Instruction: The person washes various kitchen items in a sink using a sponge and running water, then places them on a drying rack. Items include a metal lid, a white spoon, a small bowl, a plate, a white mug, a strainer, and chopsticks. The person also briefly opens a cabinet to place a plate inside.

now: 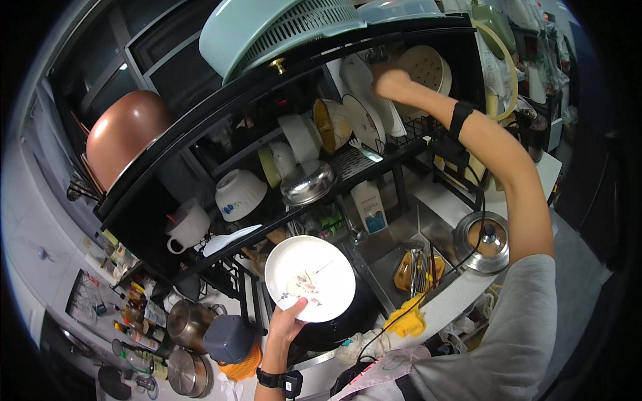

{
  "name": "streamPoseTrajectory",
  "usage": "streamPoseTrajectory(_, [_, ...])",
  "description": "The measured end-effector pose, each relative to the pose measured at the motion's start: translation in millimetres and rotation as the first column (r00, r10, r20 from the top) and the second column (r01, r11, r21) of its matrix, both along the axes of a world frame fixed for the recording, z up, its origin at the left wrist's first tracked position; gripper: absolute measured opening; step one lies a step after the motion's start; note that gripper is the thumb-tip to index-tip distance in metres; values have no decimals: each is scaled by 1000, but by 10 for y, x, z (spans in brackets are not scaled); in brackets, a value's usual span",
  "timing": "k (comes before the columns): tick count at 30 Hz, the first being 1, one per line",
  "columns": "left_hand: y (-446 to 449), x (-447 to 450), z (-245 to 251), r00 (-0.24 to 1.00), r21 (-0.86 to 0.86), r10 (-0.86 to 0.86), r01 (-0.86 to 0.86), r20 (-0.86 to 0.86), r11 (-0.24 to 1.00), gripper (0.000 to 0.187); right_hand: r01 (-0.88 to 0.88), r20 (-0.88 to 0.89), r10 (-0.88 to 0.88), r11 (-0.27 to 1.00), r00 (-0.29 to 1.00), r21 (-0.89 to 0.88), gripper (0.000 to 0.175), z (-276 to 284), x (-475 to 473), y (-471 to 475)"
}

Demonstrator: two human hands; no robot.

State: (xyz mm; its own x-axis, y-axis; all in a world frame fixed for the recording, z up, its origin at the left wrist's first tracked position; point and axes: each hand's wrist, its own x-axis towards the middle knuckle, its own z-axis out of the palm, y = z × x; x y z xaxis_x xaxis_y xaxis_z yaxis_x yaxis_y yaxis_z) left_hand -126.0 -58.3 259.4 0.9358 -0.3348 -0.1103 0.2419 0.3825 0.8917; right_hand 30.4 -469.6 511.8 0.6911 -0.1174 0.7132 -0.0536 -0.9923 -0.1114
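A white plate [328, 280] with a floral print is held by its near rim in my left hand [289, 321], thumb on top. My right arm reaches up into the black dish rack [351, 175], where my right hand [391, 81] is blurred beside a white oblong dish [357, 75] and a round perforated steamer tray [421, 67]. Its fingers are hidden, so I cannot see whether it grips anything. Left of it stand a floral plate [362, 120], a yellow patterned bowl [331, 123] and a white bowl [301, 135]. A fork [365, 149] lies on the slatted shelf.
Below the rack, the sink [381, 255] holds a yellow dish with utensils. A lidded steel pot [480, 243] stands at right, and a yellow cloth [405, 318] lies on the sink's front edge. A steel bowl [308, 181] and mug [189, 225] sit on the rack; a cable crosses the counter.
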Motion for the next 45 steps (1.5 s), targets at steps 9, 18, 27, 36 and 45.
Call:
streamPoseTrajectory(9, [51, 50, -153, 997, -22, 1, -3, -82, 1000, 46, -45, 91, 74, 955, 993, -292, 17, 157, -385, 541])
streamPoseTrajectory(18, [68, 66, -294, 994, -86, -19, 10, -112, 996, 49, -51, 131, 114, 912, 985, -406, 12, 30, -447, 271])
streamPoseTrajectory(27, [116, 45, -285, 993, -83, -25, 16, -114, 996, 51, 13, 205, 47, 958, 978, -285, 10, -323, -349, -106])
streamPoseTrajectory(36, [129, 53, -359, 986, -83, -19, 5, -168, 997, 48, 52, 201, 17, 941, 979, -336, 10, -304, -249, -314])
streamPoseTrajectory(45, [72, 101, -355, 979, -39, -44, 37, -201, 999, 47, 91, 334, -11, 970, 942, -224, 16, -220, -411, -415])
